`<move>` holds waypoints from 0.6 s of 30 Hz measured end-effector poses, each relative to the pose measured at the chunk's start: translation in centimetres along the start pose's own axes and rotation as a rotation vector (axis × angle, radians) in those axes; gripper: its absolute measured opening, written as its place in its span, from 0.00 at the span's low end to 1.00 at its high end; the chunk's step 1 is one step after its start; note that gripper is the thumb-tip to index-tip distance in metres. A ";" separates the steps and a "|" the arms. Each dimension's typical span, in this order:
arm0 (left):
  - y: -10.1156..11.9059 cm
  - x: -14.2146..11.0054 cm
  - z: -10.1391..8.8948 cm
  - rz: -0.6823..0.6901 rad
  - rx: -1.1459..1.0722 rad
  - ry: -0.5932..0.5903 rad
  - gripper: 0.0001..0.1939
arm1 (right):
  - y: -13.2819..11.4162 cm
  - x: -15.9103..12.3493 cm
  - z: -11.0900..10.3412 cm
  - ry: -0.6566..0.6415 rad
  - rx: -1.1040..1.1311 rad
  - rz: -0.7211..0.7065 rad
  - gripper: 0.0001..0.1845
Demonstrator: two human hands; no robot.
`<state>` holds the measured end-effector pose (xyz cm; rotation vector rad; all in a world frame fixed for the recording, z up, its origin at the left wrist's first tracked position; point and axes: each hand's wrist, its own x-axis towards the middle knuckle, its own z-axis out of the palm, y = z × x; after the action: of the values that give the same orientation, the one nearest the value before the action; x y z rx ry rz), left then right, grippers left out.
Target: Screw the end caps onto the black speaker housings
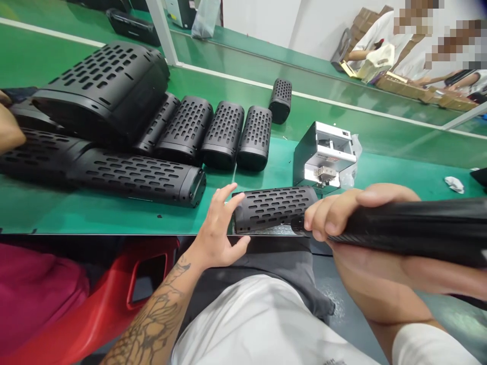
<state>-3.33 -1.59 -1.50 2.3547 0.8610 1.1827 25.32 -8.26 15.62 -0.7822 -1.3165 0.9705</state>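
A short black perforated speaker shell (272, 208) lies on its side at the near edge of the green bench. My left hand (220, 228) rests against its left end, fingers spread and holding nothing. My right hand (342, 213) is wrapped round a long black power tool (411, 228), whose tip meets the shell's right end.
Several more perforated shells (222, 134) stand in a row behind, with longer ones (133, 177) and a large housing (102, 86) at left. A grey metal box (323, 157) sits beyond the shell. Another person's hand (9, 129) is at far left. People work at the far right with cartons (418, 91).
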 end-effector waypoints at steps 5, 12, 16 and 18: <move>-1.5 -1.1 0.5 -0.063 -0.087 -0.027 0.61 | 2.2 1.3 -0.3 0.012 0.086 -0.028 0.34; -1.7 -0.9 1.1 -0.097 -0.134 -0.050 0.61 | 2.9 1.8 0.3 0.009 0.083 -0.052 0.33; -2.0 -0.7 1.3 -0.096 -0.121 -0.038 0.61 | 3.3 2.4 0.7 0.012 0.091 -0.073 0.32; -2.1 -0.6 1.2 -0.095 -0.110 -0.044 0.61 | 3.8 2.8 1.1 0.043 0.117 -0.096 0.34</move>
<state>-3.42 -0.47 -3.73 2.2182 0.8600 1.1078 23.72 -4.23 13.46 -0.6413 -1.2375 0.9408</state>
